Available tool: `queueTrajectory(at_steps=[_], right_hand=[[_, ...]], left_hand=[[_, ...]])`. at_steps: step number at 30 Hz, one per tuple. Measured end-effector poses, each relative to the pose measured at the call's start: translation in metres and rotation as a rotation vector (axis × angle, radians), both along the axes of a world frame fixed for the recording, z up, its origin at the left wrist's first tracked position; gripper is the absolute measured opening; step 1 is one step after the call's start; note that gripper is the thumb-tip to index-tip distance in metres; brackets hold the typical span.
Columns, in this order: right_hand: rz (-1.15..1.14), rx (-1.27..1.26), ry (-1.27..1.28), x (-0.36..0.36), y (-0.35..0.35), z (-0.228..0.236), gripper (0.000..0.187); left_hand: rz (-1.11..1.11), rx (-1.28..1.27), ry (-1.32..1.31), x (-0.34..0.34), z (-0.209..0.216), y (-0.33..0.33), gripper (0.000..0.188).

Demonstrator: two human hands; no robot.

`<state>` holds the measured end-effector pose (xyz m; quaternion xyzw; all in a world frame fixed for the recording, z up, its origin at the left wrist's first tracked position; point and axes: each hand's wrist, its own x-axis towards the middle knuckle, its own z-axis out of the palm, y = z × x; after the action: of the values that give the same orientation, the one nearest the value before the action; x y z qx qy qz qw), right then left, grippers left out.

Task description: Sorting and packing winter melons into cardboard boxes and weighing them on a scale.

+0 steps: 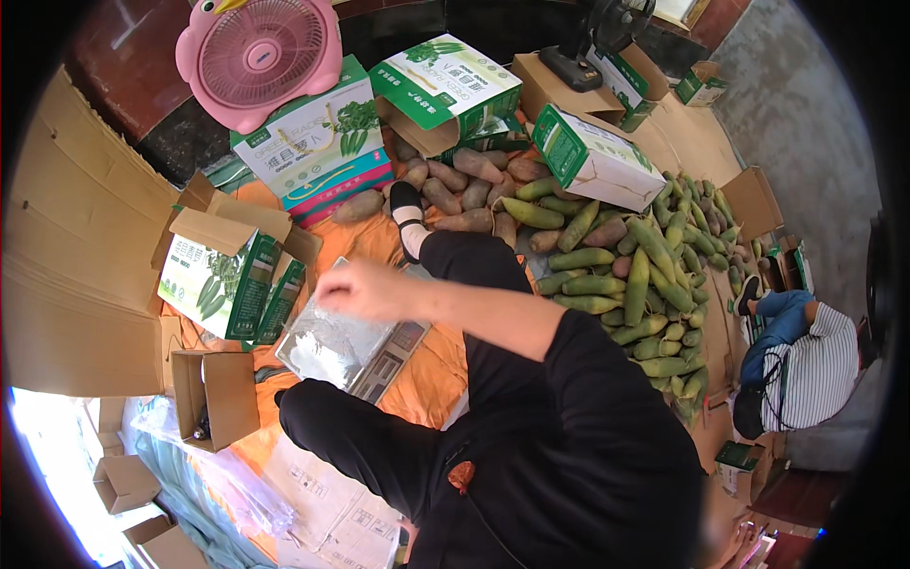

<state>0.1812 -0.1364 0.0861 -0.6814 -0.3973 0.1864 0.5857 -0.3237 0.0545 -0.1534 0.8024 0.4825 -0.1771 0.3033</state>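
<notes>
My right hand (365, 290) hangs over the metal plate of a digital scale (332, 341). Its fingers are curled and slightly blurred, and I see nothing in them. The scale lies between my legs on an orange sheet (431, 379); its plate holds nothing that I can make out, though the hand covers part of it. Of my left hand (409, 529) only a sliver of skin shows at the lower edge, beside my black top. A small greenish thing is by it, and the fingers are hidden.
Green radishes (640, 284) lie heaped at the right, reddish-brown ones (464, 185) ahead by my foot. Printed cartons (213, 280) stand left and ahead; one carries a pink fan (258, 57). Flattened cardboard (327, 503) lies at lower left. Another person (806, 370) sits at far right.
</notes>
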Motion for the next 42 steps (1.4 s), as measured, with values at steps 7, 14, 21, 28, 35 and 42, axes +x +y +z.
queueTrajectory(at_steps=[7, 14, 21, 28, 35, 42], right_hand=[[-0.676, -0.260, -0.372, 0.126, -0.139, -0.021, 0.012], [-1.121, -0.986, -0.419, 0.182, -0.274, -0.065, 0.039], [-1.202, -1.274, -0.386, 0.199, -0.348, -0.082, 0.055], [-1.102, -1.356, -0.466, 0.151, -0.370, -0.133, 0.037], [-0.920, -1.428, -0.333, 0.095, -0.331, -0.154, 0.030], [-0.565, -1.512, -0.253, 0.080, -0.313, -0.207, 0.038]], left_hand=[[0.223, -0.071, -0.055, -0.012, 0.006, -0.011, 0.023], [0.449, -0.140, -0.141, 0.002, 0.001, -0.021, 0.023], [0.741, -0.192, -0.332, 0.020, -0.002, -0.022, 0.023], [0.635, 0.227, -0.782, 0.146, 0.124, 0.035, 0.029], [0.080, 0.223, -1.138, 0.311, 0.218, 0.002, 0.019], [-0.298, 0.047, -1.099, 0.373, 0.196, -0.055, 0.016]])
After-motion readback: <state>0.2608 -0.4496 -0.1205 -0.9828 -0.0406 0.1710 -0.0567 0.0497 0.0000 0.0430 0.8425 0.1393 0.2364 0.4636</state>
